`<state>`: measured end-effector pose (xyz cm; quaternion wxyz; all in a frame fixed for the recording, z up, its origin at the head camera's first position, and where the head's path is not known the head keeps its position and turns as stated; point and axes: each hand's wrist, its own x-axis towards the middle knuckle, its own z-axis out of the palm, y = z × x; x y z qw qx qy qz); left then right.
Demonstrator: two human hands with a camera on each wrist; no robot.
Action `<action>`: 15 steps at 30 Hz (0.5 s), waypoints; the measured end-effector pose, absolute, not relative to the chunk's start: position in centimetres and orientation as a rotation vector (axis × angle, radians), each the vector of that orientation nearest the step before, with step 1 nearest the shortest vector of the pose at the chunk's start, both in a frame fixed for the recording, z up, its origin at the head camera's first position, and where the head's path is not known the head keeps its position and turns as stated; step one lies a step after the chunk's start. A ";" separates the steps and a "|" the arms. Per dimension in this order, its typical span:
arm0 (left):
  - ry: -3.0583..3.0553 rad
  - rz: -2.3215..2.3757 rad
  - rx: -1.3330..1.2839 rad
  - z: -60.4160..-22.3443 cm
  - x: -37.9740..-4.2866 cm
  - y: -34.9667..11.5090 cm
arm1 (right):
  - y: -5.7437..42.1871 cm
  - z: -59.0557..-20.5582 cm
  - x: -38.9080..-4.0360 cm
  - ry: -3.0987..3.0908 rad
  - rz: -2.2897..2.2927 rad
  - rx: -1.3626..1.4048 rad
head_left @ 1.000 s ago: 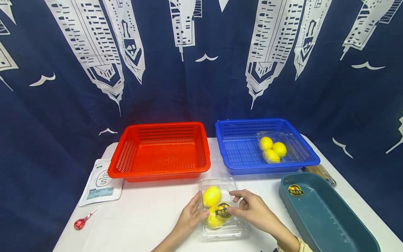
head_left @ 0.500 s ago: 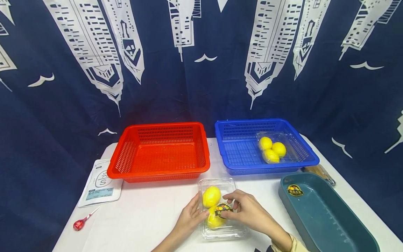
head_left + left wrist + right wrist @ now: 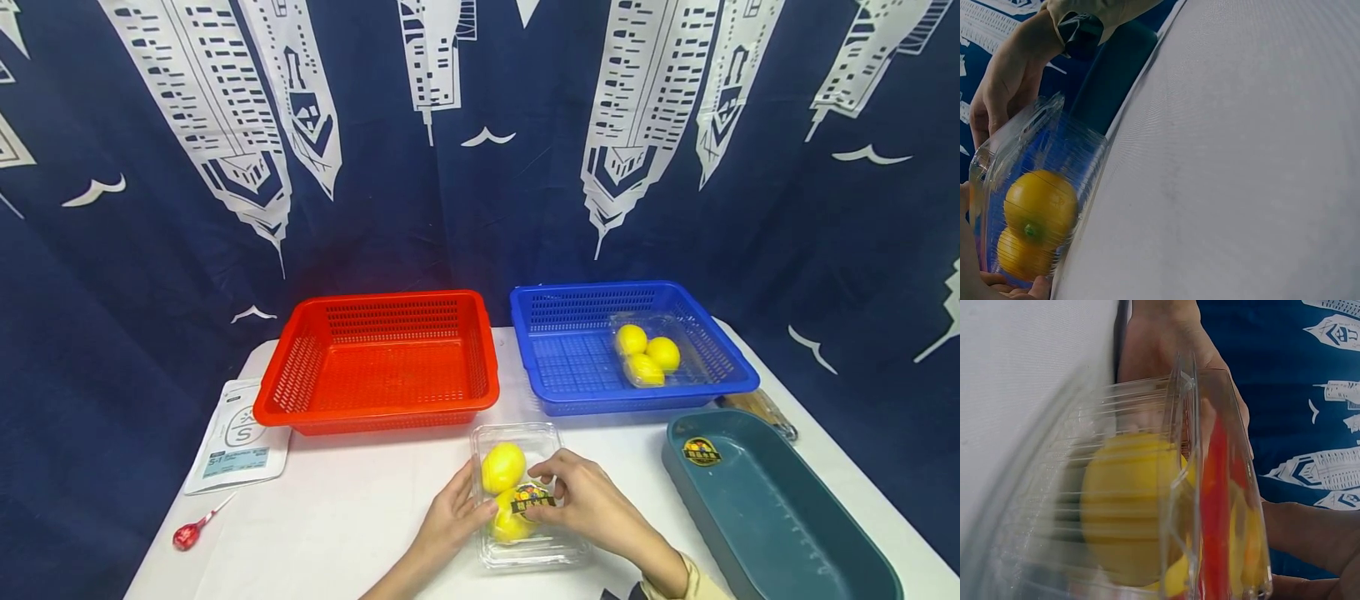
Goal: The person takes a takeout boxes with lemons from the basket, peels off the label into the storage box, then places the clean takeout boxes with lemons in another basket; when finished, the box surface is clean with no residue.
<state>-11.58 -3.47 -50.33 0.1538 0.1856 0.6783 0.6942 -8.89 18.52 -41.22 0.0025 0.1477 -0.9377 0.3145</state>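
Observation:
A clear plastic clamshell box (image 3: 536,557) with yellow lemons (image 3: 504,467) inside lies on the white table. My left hand (image 3: 444,521) grips its left side, thumb over the lid. A round black and gold sticker (image 3: 531,498) is on the lid. My right hand (image 3: 592,504) rests at the sticker's right side, thumb on its lower edge and bent index finger near its upper edge. In the left wrist view, lemons (image 3: 1041,206) show through the ribbed wall. The right wrist view has the box (image 3: 1141,400) close up, hiding part of the left hand (image 3: 1166,350).
A red basket (image 3: 375,421) and a blue basket (image 3: 555,400) stand at the back; the blue one holds another box of lemons (image 3: 647,354). A teal tray (image 3: 697,508) with a similar sticker (image 3: 701,451) stands right. A white pouch (image 3: 240,450) and red lollipop (image 3: 186,536) lie left.
My right hand has come slightly left and lower over the lid, its index finger now near the sticker. The left hand and the box have stayed put.

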 end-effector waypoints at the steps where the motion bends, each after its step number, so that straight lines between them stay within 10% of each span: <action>1: 1.943 1.990 0.531 -50.3 -11.6 -3.5 | 18.5 -41.2 -8.9 -2.941 0.983 0.466; 15: 1.921 1.989 0.523 -50.2 -11.5 -3.5 | 18.4 -41.2 -8.9 -2.939 1.011 0.457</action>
